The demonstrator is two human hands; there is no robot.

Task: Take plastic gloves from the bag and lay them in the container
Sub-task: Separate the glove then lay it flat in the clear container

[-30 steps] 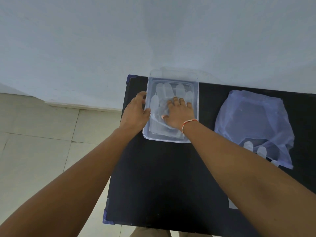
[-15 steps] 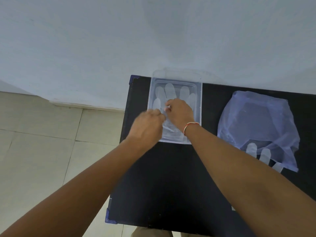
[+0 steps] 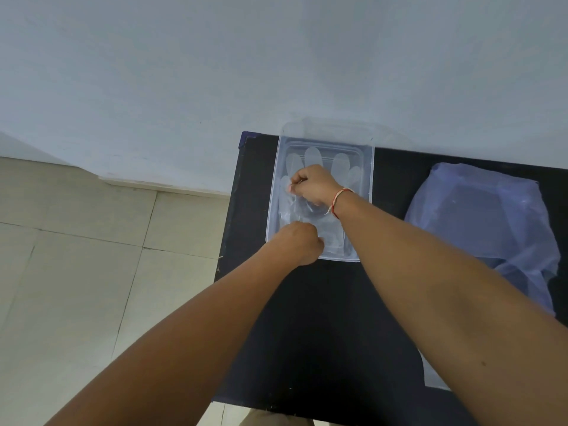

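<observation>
A clear plastic container [image 3: 369,167] stands at the far left of the black table [image 3: 313,333]. Thin clear plastic gloves [image 3: 313,156] lie flat inside it, fingers pointing to the far wall. My right hand [image 3: 313,184] is inside the container, fingers pinched on the glove near its thumb side. My left hand [image 3: 299,242] is at the container's near left corner, fingers closed on the glove's cuff edge. A bluish translucent bag [image 3: 485,222] lies on the right of the table, partly behind my right forearm.
The table's left edge [image 3: 229,216] drops to a tiled floor [image 3: 76,256]. A white wall rises straight behind the container. A clear lid [image 3: 338,130] leans behind the container against the wall.
My left hand slid back toward me from the container's middle to its near corner. My right hand moved slightly further in and closed its fingers on the glove.
</observation>
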